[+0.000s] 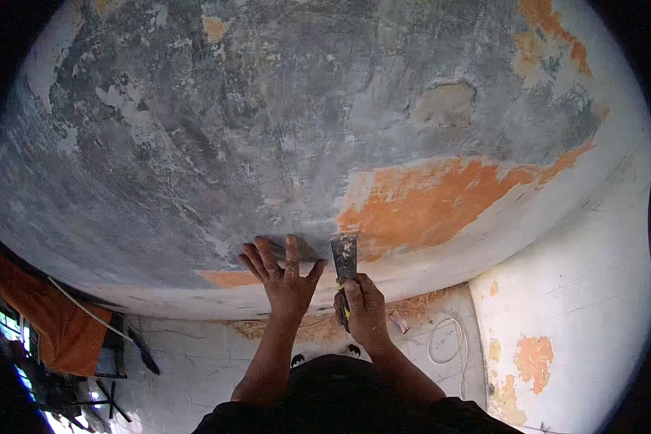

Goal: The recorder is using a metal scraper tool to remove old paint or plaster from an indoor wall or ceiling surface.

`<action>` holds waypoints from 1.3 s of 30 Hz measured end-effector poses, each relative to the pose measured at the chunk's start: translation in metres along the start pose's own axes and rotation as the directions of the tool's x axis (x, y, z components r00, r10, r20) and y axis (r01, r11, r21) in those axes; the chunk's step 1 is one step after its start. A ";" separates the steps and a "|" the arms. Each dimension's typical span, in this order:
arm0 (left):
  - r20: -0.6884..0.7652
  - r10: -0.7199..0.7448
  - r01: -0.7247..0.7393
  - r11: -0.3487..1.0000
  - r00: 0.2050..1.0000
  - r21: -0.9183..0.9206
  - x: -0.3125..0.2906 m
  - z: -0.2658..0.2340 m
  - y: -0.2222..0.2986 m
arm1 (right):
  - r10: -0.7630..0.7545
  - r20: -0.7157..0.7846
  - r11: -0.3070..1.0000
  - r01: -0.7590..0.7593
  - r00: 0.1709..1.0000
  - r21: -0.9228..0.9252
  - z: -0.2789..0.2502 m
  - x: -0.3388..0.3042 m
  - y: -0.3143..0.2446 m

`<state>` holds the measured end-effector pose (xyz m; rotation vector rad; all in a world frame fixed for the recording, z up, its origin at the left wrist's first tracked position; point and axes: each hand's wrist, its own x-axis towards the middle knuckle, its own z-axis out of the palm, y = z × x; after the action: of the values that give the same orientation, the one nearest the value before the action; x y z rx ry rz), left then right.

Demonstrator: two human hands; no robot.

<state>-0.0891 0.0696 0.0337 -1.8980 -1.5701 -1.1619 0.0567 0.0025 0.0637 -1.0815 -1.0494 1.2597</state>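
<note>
My right hand [364,311] grips a paint scraper [345,254] by its dark handle with yellow-green on it. The wide metal blade is smeared with pale residue and points up at the wall. Its edge meets the lower left end of a patch of orange paint [427,202]. To the left of the blade, my left hand [278,271] lies with fingers spread against the grey wall [231,159]. A smaller orange strip [231,278] shows just below those fingers. Along the lower wall runs a band of whitish paint.
An orange cloth [58,318] hangs at the lower left, beside a pale pole [87,309]. A white cable [441,351] lies coiled on the floor at right. The adjoining white wall [564,289] has peeling patches. Several dark objects stand in the lower left corner.
</note>
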 end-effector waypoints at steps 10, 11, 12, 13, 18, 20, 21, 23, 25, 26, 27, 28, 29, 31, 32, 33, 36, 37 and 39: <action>-0.033 0.014 -0.015 1.000 0.999 -0.022 0.006 0.006 0.004 | 0.047 -0.047 0.999 -0.047 0.998 -0.008 -0.012 0.004 0.037; -0.037 0.028 -0.029 1.000 0.999 -0.005 0.006 0.004 0.002 | 0.083 -0.023 0.994 -0.084 0.996 -0.066 -0.016 0.005 0.046; -0.032 0.037 -0.037 0.999 0.999 0.008 0.003 0.006 0.002 | 0.085 -0.019 0.994 -0.086 0.996 -0.069 -0.014 0.005 0.037; -0.032 0.032 -0.031 0.999 0.999 0.010 0.005 0.009 0.002 | 0.033 0.002 0.998 -0.033 0.999 -0.060 -0.012 0.004 0.023; -0.013 -0.008 0.008 1.000 1.000 -0.008 -0.001 0.003 0.003 | 0.019 -0.033 1.000 -0.020 0.999 -0.008 -0.002 0.003 0.013; -0.020 0.001 -0.001 1.000 1.000 -0.012 0.001 0.005 0.003 | 0.063 -0.006 0.996 -0.063 0.998 -0.062 -0.004 0.003 0.010; -0.022 0.009 -0.009 1.000 1.000 -0.016 0.002 0.006 0.003 | 0.040 0.027 0.998 -0.038 0.999 -0.053 -0.007 0.001 0.009; -0.018 0.015 -0.015 1.000 1.000 -0.018 0.002 0.007 0.003 | -0.031 0.052 0.999 0.032 0.998 -0.029 -0.003 0.004 -0.011; 0.005 -0.018 0.018 0.999 1.000 -0.033 0.001 0.005 0.002 | 0.000 0.005 0.999 0.000 1.000 -0.040 -0.005 0.002 0.011; -0.004 -0.012 0.012 0.999 1.000 -0.035 0.003 0.008 0.001 | 0.010 -0.041 0.999 -0.012 0.999 -0.052 -0.007 0.008 0.026; -0.013 0.007 -0.007 1.000 1.000 -0.021 0.002 0.008 0.001 | 0.114 -0.047 0.992 -0.117 0.992 -0.056 -0.009 0.008 0.031; -0.023 0.026 -0.026 1.000 0.999 -0.006 0.003 0.008 0.001 | 0.104 -0.043 0.993 -0.106 0.994 -0.056 -0.012 0.009 0.032; -0.004 0.014 -0.014 1.000 1.000 -0.005 0.000 0.005 0.003 | 0.067 -0.005 0.997 -0.068 0.998 -0.037 -0.009 0.002 0.021; 0.004 0.016 -0.016 1.000 1.000 0.006 0.002 0.005 0.003 | -0.028 0.006 0.997 0.028 1.000 -0.065 -0.002 0.001 -0.002; 0.007 0.022 -0.022 1.000 1.000 0.020 0.002 0.002 0.002 | -0.022 0.010 0.998 0.023 1.000 -0.060 -0.001 -0.003 0.001; 0.006 0.025 -0.025 1.000 1.000 0.016 -0.001 0.003 0.003 | -0.016 -0.003 0.998 0.016 1.000 -0.066 -0.003 -0.001 0.007; -0.020 0.021 -0.022 1.000 1.000 -0.010 0.003 0.011 0.004 | 0.085 -0.003 0.996 -0.085 0.996 -0.030 -0.014 0.007 0.035; -0.031 0.026 -0.026 1.000 0.999 -0.007 0.004 0.012 0.003 | 0.061 0.019 0.998 -0.060 0.998 -0.036 -0.011 0.006 0.027; -0.016 0.031 -0.031 0.999 0.999 -0.015 -0.003 0.008 0.006 | 0.052 0.037 0.998 -0.051 0.998 -0.048 -0.007 -0.004 0.004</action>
<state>-0.0812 0.0722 0.0282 -1.9122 -1.5221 -1.1763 0.0621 -0.0015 0.0581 -1.1305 -1.0912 1.3069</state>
